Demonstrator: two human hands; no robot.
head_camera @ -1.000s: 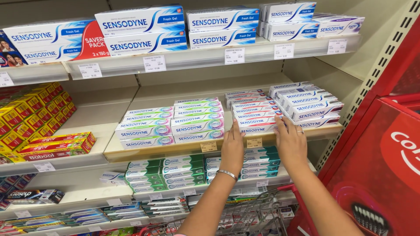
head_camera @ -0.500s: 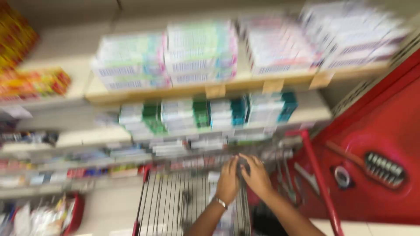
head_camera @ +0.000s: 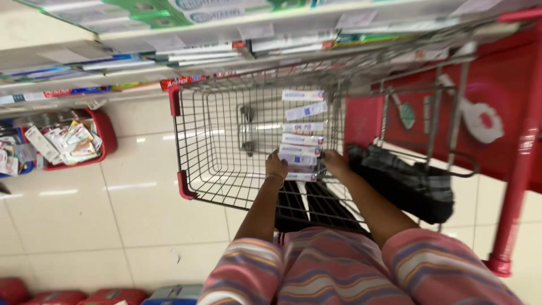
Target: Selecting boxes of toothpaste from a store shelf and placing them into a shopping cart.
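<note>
Both hands are reaching down into the wire shopping cart point(head_camera: 214, 141) at the centre of the head view. Left hand point(head_camera: 276, 166) is gripping the left end of a stack of white toothpaste boxes point(head_camera: 302, 152), fingers curled over the edge, with a thin bracelet point(head_camera: 274, 178) sitting at the wrist. Right hand point(head_camera: 335, 162) is grasping the right end of the same stack, fingers closed around it. More boxes of the same kind are lying in a row point(head_camera: 304, 110) just above the stack in the frame, running toward the far end of the cart basket. A dark bag point(head_camera: 406, 181) is resting in the raised seat section of the cart, right of centre, just beside the right forearm. Striped pink sleeves point(head_camera: 361, 271) are filling the lower middle of the frame. Store shelves point(head_camera: 169, 34) holding boxed goods are crossing the top of the frame. A red basket point(head_camera: 104, 135) of small packets is standing on the tiled floor point(head_camera: 113, 226) at the left, well apart from the cart. A red display unit point(head_camera: 508, 85) is occupying the upper right.
</note>
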